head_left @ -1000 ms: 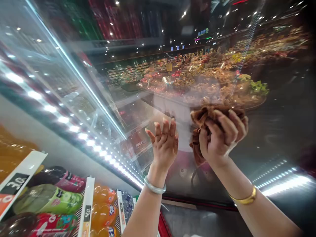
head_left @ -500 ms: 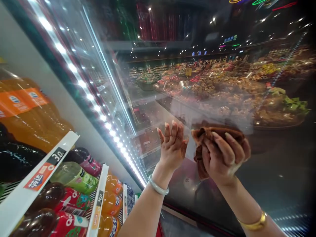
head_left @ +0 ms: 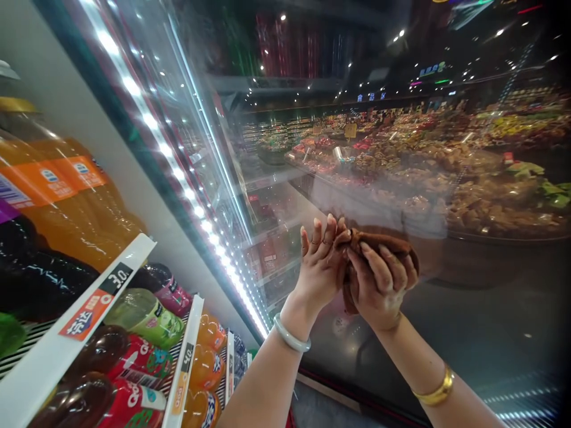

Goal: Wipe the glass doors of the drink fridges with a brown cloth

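Observation:
My left hand [head_left: 322, 264], with a pale bangle at its wrist, rests on the glass panel [head_left: 446, 309] with its fingers spread. Beside it, my right hand [head_left: 379, 285] grips a bunched brown cloth [head_left: 392, 239] and presses it to the same glass. The cloth's left end meets the thumb side of my left hand; whether the thumb pinches it, I cannot tell. A gold bracelet circles my right wrist. Part of the cloth is hidden behind my right fingers.
To the left, shelves hold bottles of orange drink [head_left: 66, 184], a green-labelled bottle [head_left: 147, 318] and red-labelled bottles [head_left: 138, 398]. White price rails [head_left: 75, 309] jut out along the shelf edges. A bright LED strip [head_left: 178, 172] runs diagonally beside the glass, which reflects the shop.
My right hand has moved left with the cloth, up against my left hand. The view has shifted slightly, so the shelves appear further right.

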`<state>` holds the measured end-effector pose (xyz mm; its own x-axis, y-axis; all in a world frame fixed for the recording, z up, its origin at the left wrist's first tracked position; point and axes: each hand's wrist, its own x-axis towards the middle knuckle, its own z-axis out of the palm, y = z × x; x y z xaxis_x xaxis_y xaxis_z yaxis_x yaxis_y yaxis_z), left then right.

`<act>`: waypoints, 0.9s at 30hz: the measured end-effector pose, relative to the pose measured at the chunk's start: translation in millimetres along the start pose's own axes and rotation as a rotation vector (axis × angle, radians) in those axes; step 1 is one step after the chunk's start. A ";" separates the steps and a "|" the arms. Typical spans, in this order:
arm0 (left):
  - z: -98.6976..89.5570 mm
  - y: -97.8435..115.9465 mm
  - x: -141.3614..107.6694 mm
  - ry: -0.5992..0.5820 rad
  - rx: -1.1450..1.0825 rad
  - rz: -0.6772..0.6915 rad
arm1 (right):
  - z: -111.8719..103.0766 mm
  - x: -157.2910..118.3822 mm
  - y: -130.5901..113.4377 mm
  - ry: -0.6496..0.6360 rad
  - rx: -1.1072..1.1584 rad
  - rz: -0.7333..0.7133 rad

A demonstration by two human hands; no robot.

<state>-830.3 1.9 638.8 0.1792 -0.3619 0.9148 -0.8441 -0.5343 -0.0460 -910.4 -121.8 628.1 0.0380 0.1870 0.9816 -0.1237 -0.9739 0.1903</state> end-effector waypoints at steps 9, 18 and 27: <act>-10.4 -49.0 -23.0 0.098 -0.113 -0.067 | 45.3 25.8 -44.6 0.009 0.085 0.000; -20.1 -47.3 -39.6 -0.078 -0.130 -0.170 | 28.9 -7.1 -29.6 -0.057 0.096 0.044; -30.6 -74.9 -69.3 -0.078 -0.033 -0.204 | 44.7 -22.5 -68.9 -0.176 0.232 -0.182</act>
<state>-795.0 90.4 591.0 0.3854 -0.3072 0.8701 -0.8022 -0.5776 0.1514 -858.4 -64.6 592.3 0.2115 0.3551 0.9106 0.1288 -0.9337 0.3342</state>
